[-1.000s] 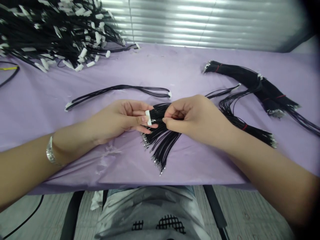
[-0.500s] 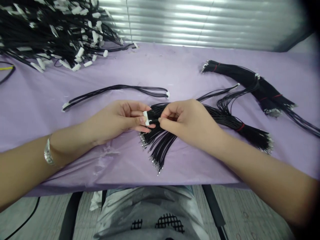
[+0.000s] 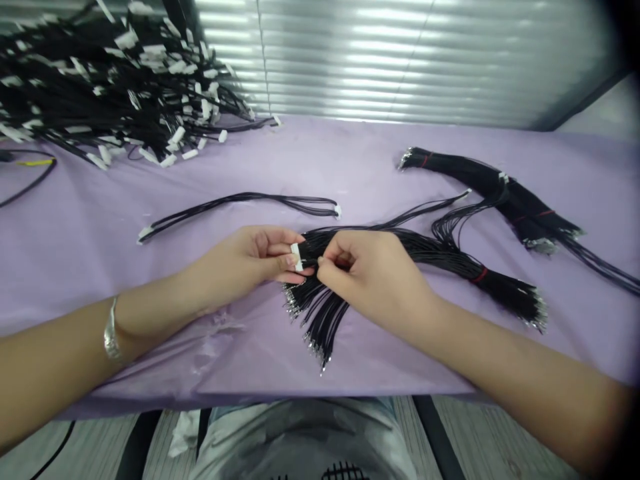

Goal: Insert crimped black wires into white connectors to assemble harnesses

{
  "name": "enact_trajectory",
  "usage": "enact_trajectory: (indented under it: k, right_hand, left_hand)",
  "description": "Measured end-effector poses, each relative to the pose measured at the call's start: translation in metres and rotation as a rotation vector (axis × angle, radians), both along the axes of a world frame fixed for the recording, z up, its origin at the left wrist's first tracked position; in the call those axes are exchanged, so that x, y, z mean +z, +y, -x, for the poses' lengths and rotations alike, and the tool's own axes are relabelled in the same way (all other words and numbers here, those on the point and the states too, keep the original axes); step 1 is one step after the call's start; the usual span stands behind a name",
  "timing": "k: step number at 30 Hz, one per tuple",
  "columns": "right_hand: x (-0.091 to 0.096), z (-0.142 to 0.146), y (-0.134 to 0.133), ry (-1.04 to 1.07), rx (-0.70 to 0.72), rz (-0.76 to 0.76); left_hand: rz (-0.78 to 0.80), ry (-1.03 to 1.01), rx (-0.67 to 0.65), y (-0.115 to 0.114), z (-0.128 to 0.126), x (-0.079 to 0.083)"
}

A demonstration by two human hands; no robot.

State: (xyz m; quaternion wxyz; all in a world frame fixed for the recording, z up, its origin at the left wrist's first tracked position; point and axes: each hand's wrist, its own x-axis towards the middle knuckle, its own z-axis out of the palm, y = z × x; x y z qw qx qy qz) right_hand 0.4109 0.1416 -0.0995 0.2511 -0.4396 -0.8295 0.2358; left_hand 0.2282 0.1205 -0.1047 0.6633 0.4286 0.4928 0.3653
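Between the thumb and fingers of my left hand point(image 3: 273, 257) is a small white connector housing point(image 3: 297, 256), held upright over the wires. Just to its right, my right hand point(image 3: 367, 263) pinches a thin black wire point(image 3: 311, 262) close to the housing; whether the wire's tip sits inside a slot is too small to tell. Beneath both hands lies a loose bundle of black wires point(image 3: 445, 257) with silvery crimped ends. Some of these ends fan out toward the front edge, and a red tie gathers the bundle at the right.
A big heap of black cables with white connectors point(image 3: 150, 87) fills the back left. One finished-looking cable point(image 3: 240, 198) lies behind my left hand. More tied black wires point(image 3: 465, 170) lie at the back right on the purple tablecloth point(image 3: 360, 167). Blinds point(image 3: 340, 60) stand behind.
The whole view has tilted up a little, so everything sits lower in the picture. My hands keep nearly the same hold on the connector housing and the wire.
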Motion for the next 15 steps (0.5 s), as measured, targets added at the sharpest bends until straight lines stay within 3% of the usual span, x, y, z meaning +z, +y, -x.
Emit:
enact_trajectory:
  k: [6, 15]
  right_hand:
    - [-0.0004, -0.0018, 0.0041, 0.043, 0.091, 0.133]
    - [0.0009, -0.0064, 0.0094, 0.032, 0.169, 0.185]
  left_hand:
    - [0.021, 0.021, -0.010, -0.0002, 0.0010, 0.0009]
    - [0.021, 0.003, -0.016, 0.0015, 0.0015, 0.0007]
